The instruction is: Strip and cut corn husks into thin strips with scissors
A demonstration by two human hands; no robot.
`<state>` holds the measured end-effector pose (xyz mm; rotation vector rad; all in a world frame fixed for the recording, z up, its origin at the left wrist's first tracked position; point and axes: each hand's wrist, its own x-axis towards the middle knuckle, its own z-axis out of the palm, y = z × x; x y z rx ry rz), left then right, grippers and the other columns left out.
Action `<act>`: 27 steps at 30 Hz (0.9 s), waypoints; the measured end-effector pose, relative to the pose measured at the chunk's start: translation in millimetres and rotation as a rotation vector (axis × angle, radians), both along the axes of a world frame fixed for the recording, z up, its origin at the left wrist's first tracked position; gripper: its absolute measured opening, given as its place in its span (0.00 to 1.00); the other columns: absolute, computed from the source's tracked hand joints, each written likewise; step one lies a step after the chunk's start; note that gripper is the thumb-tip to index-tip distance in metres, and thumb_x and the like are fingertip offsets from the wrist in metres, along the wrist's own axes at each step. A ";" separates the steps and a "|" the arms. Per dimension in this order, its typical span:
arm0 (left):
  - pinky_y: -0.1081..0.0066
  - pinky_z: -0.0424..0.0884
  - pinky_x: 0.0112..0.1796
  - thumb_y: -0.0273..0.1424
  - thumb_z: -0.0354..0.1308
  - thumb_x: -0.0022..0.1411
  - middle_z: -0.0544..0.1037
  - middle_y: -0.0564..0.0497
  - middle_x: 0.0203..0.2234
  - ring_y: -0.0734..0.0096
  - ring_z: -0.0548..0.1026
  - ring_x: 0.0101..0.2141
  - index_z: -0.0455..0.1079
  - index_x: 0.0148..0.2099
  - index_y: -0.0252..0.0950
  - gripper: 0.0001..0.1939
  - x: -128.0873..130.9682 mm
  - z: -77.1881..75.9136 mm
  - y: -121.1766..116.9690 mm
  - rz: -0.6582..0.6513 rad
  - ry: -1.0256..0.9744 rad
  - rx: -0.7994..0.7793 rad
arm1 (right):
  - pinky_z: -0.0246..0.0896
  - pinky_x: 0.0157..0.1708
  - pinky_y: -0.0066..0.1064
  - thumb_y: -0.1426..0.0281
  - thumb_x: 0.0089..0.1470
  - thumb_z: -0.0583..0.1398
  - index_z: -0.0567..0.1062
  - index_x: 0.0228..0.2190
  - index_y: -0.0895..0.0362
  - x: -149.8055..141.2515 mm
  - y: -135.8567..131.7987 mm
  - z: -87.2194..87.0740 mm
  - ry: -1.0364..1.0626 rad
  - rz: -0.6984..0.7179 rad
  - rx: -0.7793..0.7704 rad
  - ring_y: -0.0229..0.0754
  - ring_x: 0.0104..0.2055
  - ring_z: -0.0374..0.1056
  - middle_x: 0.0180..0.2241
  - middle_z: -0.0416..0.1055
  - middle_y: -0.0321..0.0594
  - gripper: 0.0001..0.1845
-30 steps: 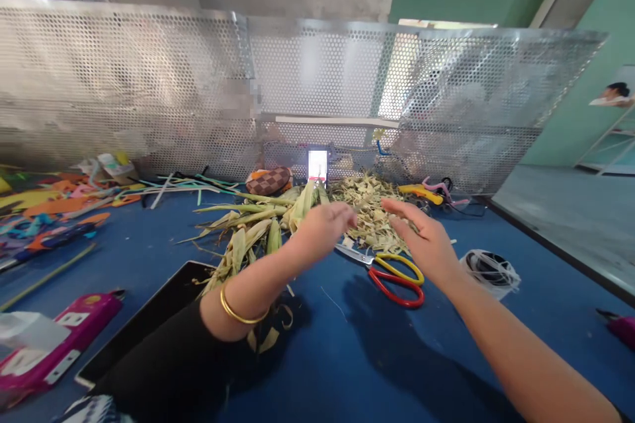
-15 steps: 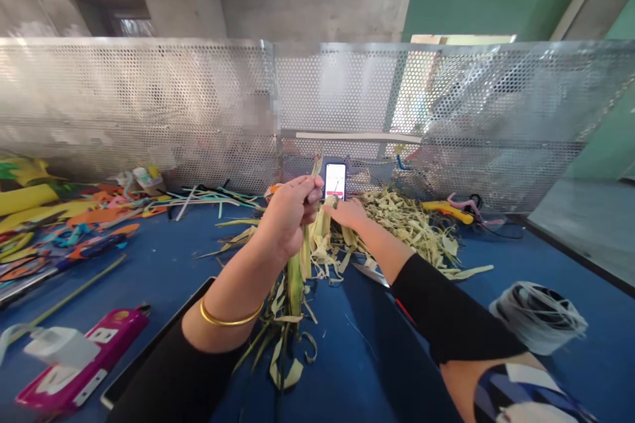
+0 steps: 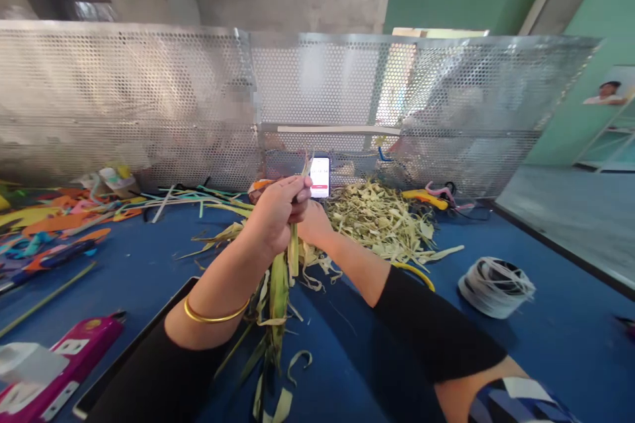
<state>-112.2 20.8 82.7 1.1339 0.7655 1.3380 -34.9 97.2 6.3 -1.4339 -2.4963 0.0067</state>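
Observation:
My left hand is raised over the middle of the table, its thumb and fingers closed round dried corn husk. Husk tips rise above the fist, and long green-yellow strips hang below it. Close behind it, my right hand reaches across to the left among the husks; its fingers are hidden, so what they hold does not show. A heap of shredded husk lies to the right. Scissors with a yellow handle are mostly covered by my right sleeve.
A lit phone stands against the perforated metal screen. A roll of white string sits at right. On the left are a magenta power strip, a flat dark panel and coloured scraps.
My left hand has risen and now grips husk strips. From above the shredded heap, my right hand has crossed left to behind my left hand, its sleeve covering most of the scissors.

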 end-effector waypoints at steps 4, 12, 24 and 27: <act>0.81 0.40 0.14 0.25 0.48 0.61 0.54 0.60 0.16 0.85 0.45 0.14 0.62 0.29 0.33 0.08 0.8 -1.4 0.2 -0.041 -0.006 0.006 | 0.54 0.49 0.36 0.67 0.60 0.51 0.68 0.46 0.59 50.5 -42.9 9.7 0.042 -0.050 0.135 0.48 0.51 0.62 0.48 0.67 0.50 0.15; 0.81 0.40 0.14 0.23 0.47 0.60 0.54 0.59 0.15 0.85 0.47 0.14 0.63 0.27 0.33 0.09 11.0 -7.8 -0.6 -0.073 0.004 -0.052 | 0.60 0.32 0.37 0.75 0.56 0.51 0.75 0.33 0.62 172.6 -125.0 -33.7 -0.411 -0.389 -0.022 0.52 0.34 0.71 0.34 0.73 0.54 0.12; 0.82 0.41 0.14 0.26 0.49 0.61 0.55 0.59 0.15 0.86 0.46 0.13 0.63 0.28 0.33 0.09 38.3 -29.9 -10.6 -0.212 0.119 -0.121 | 0.62 0.40 0.30 0.74 0.57 0.54 0.73 0.43 0.57 136.6 -164.4 -45.0 0.062 -0.063 -0.066 0.42 0.41 0.68 0.41 0.72 0.43 0.12; 0.82 0.41 0.14 0.27 0.48 0.61 0.55 0.60 0.15 0.86 0.46 0.13 0.63 0.28 0.33 0.09 40.5 -33.6 -9.6 -0.238 0.117 -0.151 | 0.61 0.42 0.36 0.74 0.58 0.53 0.74 0.44 0.57 157.5 -156.7 -36.8 -0.038 -0.128 0.075 0.46 0.42 0.68 0.41 0.72 0.45 0.14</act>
